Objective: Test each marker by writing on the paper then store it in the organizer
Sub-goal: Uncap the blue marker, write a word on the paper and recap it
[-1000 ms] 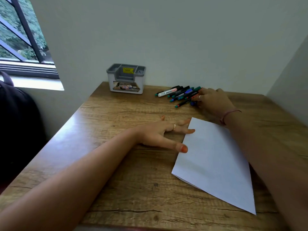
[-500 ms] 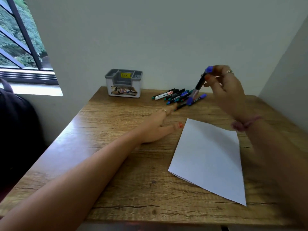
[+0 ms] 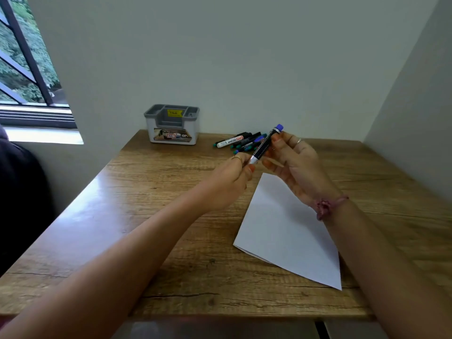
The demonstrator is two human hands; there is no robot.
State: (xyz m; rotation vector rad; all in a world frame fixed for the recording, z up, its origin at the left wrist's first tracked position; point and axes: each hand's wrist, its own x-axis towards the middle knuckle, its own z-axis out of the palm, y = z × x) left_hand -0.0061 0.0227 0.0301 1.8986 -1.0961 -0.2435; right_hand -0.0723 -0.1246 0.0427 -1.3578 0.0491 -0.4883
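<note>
My right hand (image 3: 292, 165) holds a dark marker (image 3: 265, 144) with a blue end, tilted above the desk. My left hand (image 3: 231, 178) pinches the marker's lower end, where the cap sits hidden in my fingers. A white sheet of paper (image 3: 288, 231) lies on the wooden desk (image 3: 151, 206) below my right hand. Several other markers (image 3: 241, 141) lie in a pile at the back of the desk. The grey and white organizer (image 3: 172, 124) stands at the back left against the wall, its compartments showing no markers.
A wall runs along the back and the right side of the desk. A window (image 3: 24, 69) is at the far left, with a dark object (image 3: 17, 196) below it beside the desk.
My right hand brought the blue-ended marker down from higher up toward the middle. My left hand lifted off the desk and took hold of the marker's lower end.
</note>
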